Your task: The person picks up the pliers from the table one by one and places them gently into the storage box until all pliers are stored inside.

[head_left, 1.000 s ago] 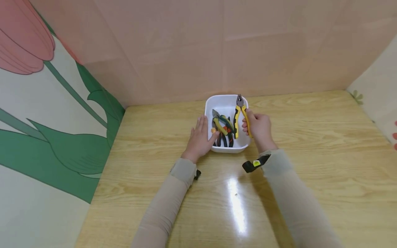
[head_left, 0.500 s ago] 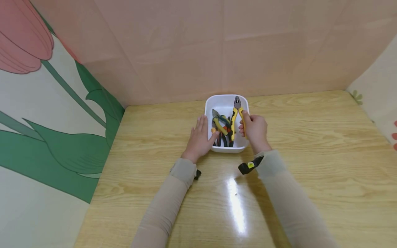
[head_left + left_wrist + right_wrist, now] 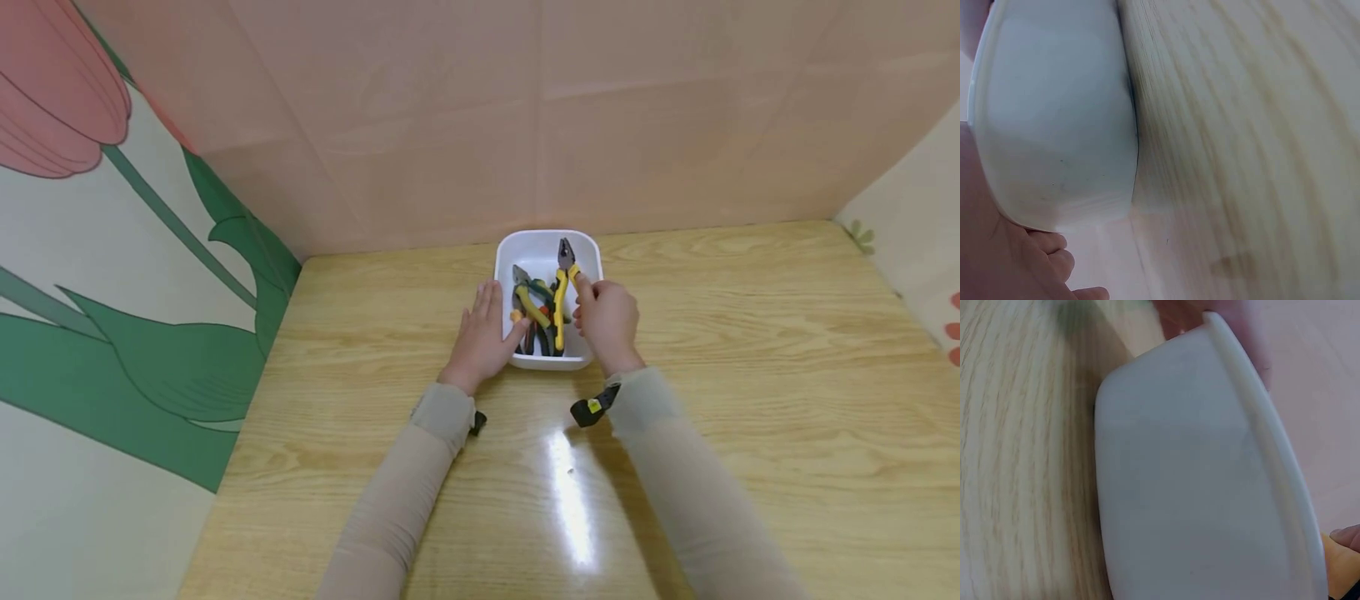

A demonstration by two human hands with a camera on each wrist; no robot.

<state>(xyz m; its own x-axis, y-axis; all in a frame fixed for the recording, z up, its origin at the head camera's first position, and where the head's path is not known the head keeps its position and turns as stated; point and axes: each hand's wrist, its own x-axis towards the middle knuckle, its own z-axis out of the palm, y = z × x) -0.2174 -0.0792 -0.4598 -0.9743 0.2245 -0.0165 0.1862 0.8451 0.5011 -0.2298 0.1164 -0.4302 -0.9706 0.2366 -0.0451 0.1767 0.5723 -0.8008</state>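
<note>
A white plastic tub (image 3: 542, 243) sits on the wooden table (image 3: 750, 350) near the back wall, and its outer wall fills the left wrist view (image 3: 1054, 131) and the right wrist view (image 3: 1191, 487). Several pliers (image 3: 534, 312) lie inside it. My right hand (image 3: 606, 321) grips yellow-handled pliers (image 3: 562, 287) by one handle, nose pointing away, over the tub's right half. My left hand (image 3: 483, 333) rests flat against the tub's left side, thumb at the near rim.
A pink panel wall stands right behind the tub. A flower-patterned panel (image 3: 112, 275) closes off the left side. A black wrist strap (image 3: 592, 408) shows at my right sleeve.
My right hand has carried the yellow-handled pliers left and down, from over the tub's right rim to over its inside. My left hand has stayed put.
</note>
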